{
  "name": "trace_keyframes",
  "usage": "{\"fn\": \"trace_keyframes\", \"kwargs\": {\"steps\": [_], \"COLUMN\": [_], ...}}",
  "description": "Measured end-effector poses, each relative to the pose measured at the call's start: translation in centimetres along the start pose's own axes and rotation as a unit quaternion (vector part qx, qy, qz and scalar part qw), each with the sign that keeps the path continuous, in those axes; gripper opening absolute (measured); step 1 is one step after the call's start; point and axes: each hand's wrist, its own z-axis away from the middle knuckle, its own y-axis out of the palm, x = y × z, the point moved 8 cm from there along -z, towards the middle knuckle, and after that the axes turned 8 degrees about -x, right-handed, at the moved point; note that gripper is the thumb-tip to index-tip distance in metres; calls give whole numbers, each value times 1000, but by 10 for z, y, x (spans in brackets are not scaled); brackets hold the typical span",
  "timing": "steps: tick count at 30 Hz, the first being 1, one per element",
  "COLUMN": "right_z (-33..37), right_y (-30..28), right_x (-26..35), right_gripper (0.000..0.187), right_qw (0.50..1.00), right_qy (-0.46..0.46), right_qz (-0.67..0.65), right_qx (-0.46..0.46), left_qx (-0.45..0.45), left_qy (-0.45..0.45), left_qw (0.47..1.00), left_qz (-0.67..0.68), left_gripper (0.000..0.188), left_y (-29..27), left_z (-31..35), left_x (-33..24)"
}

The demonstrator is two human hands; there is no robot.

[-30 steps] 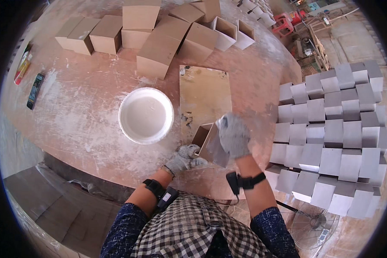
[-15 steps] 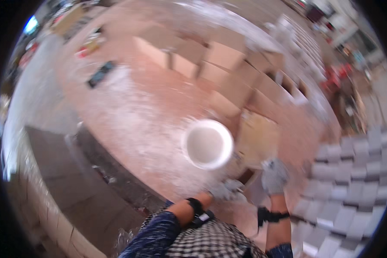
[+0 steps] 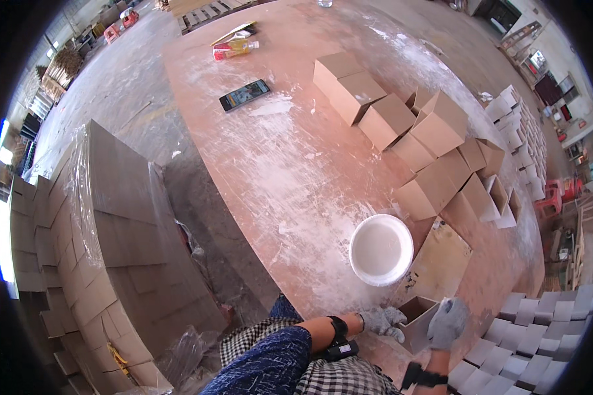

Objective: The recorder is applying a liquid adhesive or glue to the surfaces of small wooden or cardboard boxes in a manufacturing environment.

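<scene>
A small open cardboard box (image 3: 416,311) stands between my hands near the table's front edge, its opening facing up. My left hand (image 3: 383,322), in a grey glove, grips the box's left side with bent fingers. My right hand (image 3: 449,324), gloved too, is curled at the box's right side; a bit of something white shows at its fingers, too small to name. Just beyond the box sits a round white tub (image 3: 381,251) with pale contents. Beside the tub lies a stained tan board (image 3: 440,260), with dark marks along its edges.
Several brown cardboard boxes (image 3: 389,122) lie grouped on the reddish table (image 3: 277,197). A phone (image 3: 245,95) and a bottle (image 3: 236,49) rest farther back. Stacked grey-white boxes (image 3: 527,336) stand at the right, and a plastic-wrapped cardboard stack (image 3: 138,243) at the left.
The view has swung, so the table things sit elsewhere in the picture, and the blur has cleared. Both hands are still at the small box.
</scene>
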Motion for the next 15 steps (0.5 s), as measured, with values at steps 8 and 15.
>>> {"fn": "trace_keyframes", "kwargs": {"steps": [8, 15], "right_z": [85, 38], "right_y": [-4, -1], "right_x": [20, -30], "right_gripper": [19, 21], "right_qw": [986, 998], "right_qy": [-161, 5], "right_qz": [-30, 43], "right_qx": [0, -44], "left_qx": [-12, 15], "left_qy": [18, 20], "left_qw": [1000, 999], "left_qz": [21, 29], "left_gripper": [69, 67], "left_y": [4, 9], "left_z": [0, -4], "left_x": [8, 5]}}
